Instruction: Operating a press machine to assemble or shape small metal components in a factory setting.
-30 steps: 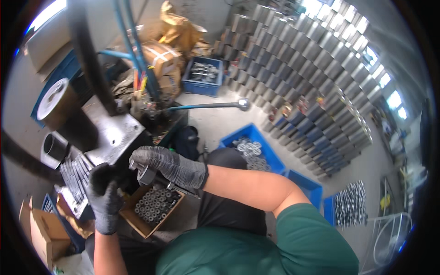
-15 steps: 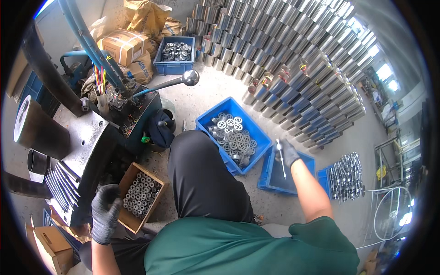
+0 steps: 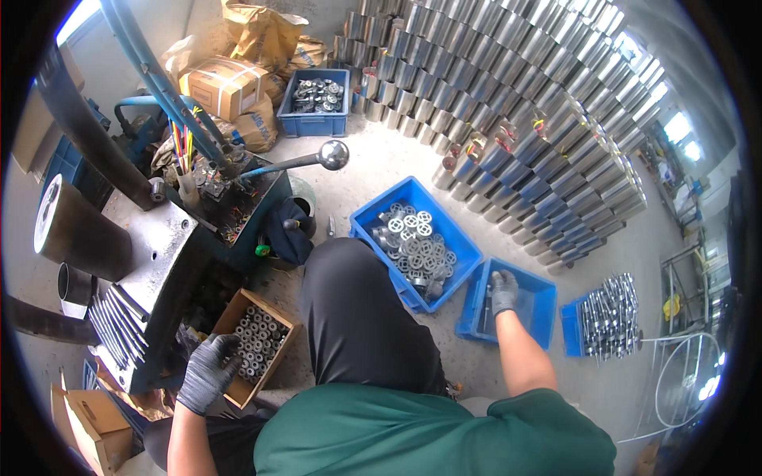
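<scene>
Left hand: lower left of the frame, gloved left hand [image 3: 210,373] at the near side of the brown box [image 3: 272,365]; fingers curved with the thumb apart, half open, I see nothing in it. Looks to me like it just rests there.
Box load: small round metal parts [image 3: 258,333] set close together; I'd say the walls keep them from rolling off.
Right hand: right of centre, gloved right hand [image 3: 504,292] reaching down into the shallow blue bin [image 3: 533,311]; fingertips point away from me, grip hidden, can't tell if closed on anything.
Shallow bin: a slim shape [image 3: 486,315] beside the fingers, too small to name.
Big blue bin: centre, the big blue bin [image 3: 450,226] holds loose ring-shaped pieces [image 3: 421,254], just beside the shallow one; both near the knee [image 3: 349,293], likely for easy reach.
Rods: far right, metal rods [image 3: 611,317] piled across a small blue bin [image 3: 571,329], probably laid alike so they stack.
Desk: left, the metal desk [image 3: 167,238] carries dark strips [image 3: 119,325] lined up side by side, seemingly for one-by-one picking.
Backdrop: upper right, shiny metal tubes [image 3: 508,119] in stacked rows, presumably to save floor.
</scene>
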A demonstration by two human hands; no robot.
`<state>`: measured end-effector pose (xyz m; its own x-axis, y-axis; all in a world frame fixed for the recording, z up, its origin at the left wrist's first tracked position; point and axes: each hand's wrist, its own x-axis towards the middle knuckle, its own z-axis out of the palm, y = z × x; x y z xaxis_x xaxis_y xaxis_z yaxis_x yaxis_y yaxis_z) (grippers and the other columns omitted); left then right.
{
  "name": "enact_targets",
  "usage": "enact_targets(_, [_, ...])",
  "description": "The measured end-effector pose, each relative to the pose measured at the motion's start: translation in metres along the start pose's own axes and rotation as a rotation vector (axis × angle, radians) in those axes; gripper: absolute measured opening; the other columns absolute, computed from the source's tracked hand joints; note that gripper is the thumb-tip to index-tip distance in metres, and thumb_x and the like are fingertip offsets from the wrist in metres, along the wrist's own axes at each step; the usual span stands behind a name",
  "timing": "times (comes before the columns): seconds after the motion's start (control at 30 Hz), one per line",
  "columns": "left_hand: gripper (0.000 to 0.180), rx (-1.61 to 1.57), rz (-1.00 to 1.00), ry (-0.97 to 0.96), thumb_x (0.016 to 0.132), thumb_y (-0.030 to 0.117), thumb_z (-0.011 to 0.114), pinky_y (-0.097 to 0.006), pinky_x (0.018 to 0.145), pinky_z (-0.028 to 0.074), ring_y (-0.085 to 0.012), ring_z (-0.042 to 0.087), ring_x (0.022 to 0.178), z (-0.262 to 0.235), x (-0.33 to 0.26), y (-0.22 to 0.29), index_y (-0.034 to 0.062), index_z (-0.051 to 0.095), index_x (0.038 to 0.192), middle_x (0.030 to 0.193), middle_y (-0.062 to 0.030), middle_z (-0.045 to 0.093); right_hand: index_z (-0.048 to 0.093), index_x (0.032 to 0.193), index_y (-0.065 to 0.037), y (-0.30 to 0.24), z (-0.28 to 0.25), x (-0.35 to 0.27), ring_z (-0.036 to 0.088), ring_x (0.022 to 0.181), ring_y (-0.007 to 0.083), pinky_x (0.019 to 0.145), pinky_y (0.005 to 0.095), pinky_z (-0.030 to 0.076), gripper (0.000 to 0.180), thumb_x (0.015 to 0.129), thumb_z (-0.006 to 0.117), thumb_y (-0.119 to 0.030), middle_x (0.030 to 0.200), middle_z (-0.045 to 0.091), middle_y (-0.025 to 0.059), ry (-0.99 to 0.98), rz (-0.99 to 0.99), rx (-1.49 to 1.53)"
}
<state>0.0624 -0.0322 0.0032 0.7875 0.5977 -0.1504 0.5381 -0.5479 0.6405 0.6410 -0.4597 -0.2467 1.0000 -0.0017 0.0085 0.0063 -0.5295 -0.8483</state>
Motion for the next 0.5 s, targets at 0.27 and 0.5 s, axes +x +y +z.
enact_targets(0.27, [0.035, 0.003, 0.058, 0.045, 0.088, 0.015, 0.079, -0.046, 0.090, 0.056, -0.0385, 0.068, 0.104, -0.013, -0.011, 0.003, 0.0062, 0.070, 0.121, 0.110, -0.0169, 0.070, 0.069, 0.116, -0.008, -0.319, 0.057, -0.158, 0.073, 0.092, 0.0269, 0.084, 0.0373, 0.059, 0.034, 0.084, 0.081, -0.009, 0.104, 0.075, 0.0102, -0.254, -1.178, 0.054])
enact_targets(0.5, [0.046, -0.359, 0.265, 0.246, 0.086, 0.006, 0.083, -0.038, 0.095, 0.060, -0.0270, 0.071, 0.109, -0.031, -0.016, 0.016, 0.0007, 0.065, 0.128, 0.122, -0.0153, 0.068, 0.044, 0.155, -0.008, -0.471, 0.104, -0.276, 0.072, 0.095, 0.0290, 0.083, 0.0402, 0.062, 0.093, 0.077, 0.094, -0.020, 0.137, 0.061, 0.0204, -0.889, -1.449, 0.597])
